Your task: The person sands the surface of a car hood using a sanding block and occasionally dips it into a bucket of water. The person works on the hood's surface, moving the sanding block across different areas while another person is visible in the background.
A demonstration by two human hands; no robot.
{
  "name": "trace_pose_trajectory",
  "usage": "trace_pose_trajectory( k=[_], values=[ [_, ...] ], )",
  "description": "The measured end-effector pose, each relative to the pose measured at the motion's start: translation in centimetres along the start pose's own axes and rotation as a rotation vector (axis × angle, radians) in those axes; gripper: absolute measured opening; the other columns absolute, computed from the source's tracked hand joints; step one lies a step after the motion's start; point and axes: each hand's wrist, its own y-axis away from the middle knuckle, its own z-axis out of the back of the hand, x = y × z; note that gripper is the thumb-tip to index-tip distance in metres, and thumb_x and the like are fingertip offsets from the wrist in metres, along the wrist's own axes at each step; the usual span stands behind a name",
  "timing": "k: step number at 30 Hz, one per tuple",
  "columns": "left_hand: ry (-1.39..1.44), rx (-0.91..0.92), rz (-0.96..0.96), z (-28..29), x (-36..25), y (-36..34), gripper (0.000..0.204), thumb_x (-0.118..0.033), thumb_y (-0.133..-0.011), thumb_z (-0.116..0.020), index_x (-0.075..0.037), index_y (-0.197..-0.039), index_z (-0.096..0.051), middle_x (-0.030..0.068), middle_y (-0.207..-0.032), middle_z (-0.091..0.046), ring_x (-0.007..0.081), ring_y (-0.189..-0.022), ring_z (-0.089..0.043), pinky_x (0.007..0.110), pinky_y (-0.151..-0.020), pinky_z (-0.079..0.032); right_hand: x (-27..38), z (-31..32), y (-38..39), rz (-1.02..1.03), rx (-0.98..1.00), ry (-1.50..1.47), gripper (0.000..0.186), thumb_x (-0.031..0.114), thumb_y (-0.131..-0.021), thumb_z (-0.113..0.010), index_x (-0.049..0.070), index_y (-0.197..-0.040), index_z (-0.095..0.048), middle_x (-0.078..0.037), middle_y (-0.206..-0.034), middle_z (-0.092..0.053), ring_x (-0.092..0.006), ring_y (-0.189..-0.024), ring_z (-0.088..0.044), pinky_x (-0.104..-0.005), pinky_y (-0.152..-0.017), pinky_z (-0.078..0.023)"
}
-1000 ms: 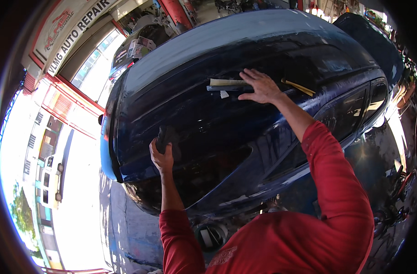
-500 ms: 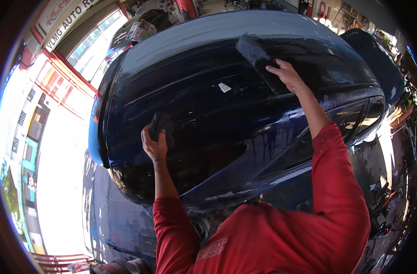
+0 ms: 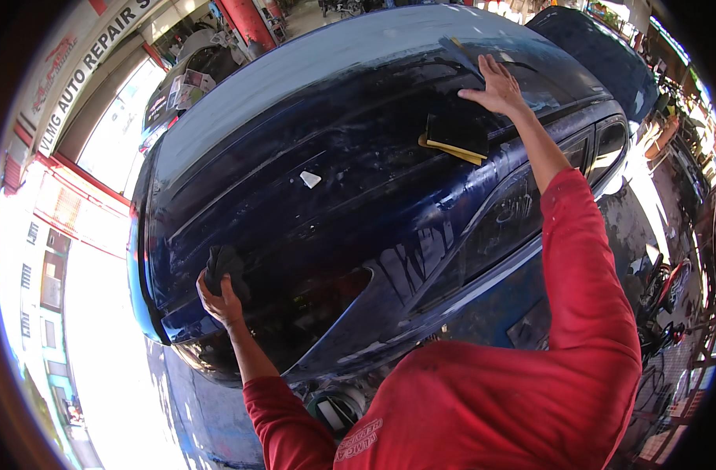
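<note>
My left hand (image 3: 217,307) is closed on a crumpled dark cloth (image 3: 223,270) at the rear left part of a dark blue car roof (image 3: 295,227). On the far right side of the roof, my right hand (image 3: 495,88) is open, thumb apart and fingers stretched. A narrow grey-blue strip (image 3: 458,55) lies just beyond its fingers; I cannot tell whether they touch. Nearer to me lies a black sheet with yellowish edges (image 3: 458,141), apart from the hand. A small white wedge-shaped piece (image 3: 310,179) rests mid-roof between my hands.
Pale grey coating (image 3: 295,63) covers the roof's far side. Side windows (image 3: 601,149) run along the near right. Another dark car (image 3: 193,78) stands at the far left by a red post (image 3: 244,23). A dark panel (image 3: 601,59) is at the far right.
My right hand has let go of the dark sheet, opened and moved farther away. The black sheet with yellowish edges now shows on the roof. My left hand still holds the cloth; the view has shifted.
</note>
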Motion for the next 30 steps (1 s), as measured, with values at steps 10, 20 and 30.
trace_pose_trajectory(
  k=[10, 20, 30],
  values=[
    [0.011, -0.027, 0.027, 0.5, -2.6, 0.4, 0.048, -0.022, -0.086, -0.087, -0.004, -0.129, -0.075, 0.0184, -0.123, -0.077, 0.0427, -0.116, -0.075, 0.048, -0.103, -0.058, 4.1, -2.2, 6.9, 0.334, 0.283, -0.117, 0.104, 0.052, -0.086, -0.093, 0.022, -0.175, -0.048, -0.02, -0.155, -0.066, -0.0443, -0.142, -0.06, -0.0488, -0.122, -0.048],
    [0.877, -0.129, 0.594, 2.9, -2.3, -0.5, 0.045, -0.008, -0.08, -0.08, -0.001, -0.124, -0.076, 0.0093, -0.114, -0.076, 0.0235, -0.098, -0.075, 0.04, -0.086, -0.061, 27.0, -0.7, 11.4, 0.709, 0.037, -0.428, 0.087, 0.039, -0.09, -0.093, 0.025, -0.169, -0.058, -0.015, -0.155, -0.066, -0.0405, -0.138, -0.063, -0.0471, -0.121, -0.049],
    [1.843, -0.512, 0.907, 20.7, 10.7, 31.9, 0.07, -0.014, -0.093, -0.061, 0.0, -0.162, -0.053, 0.0235, -0.149, -0.069, 0.038, -0.131, -0.072, 0.051, -0.113, -0.062, 45.3, -8.7, 17.5, 0.858, -0.202, -0.184, 0.07, 0.041, -0.1, -0.084, 0.02, -0.163, -0.063, -0.015, -0.155, -0.068, -0.0394, -0.138, -0.066, -0.0495, -0.117, -0.051]
  ],
)
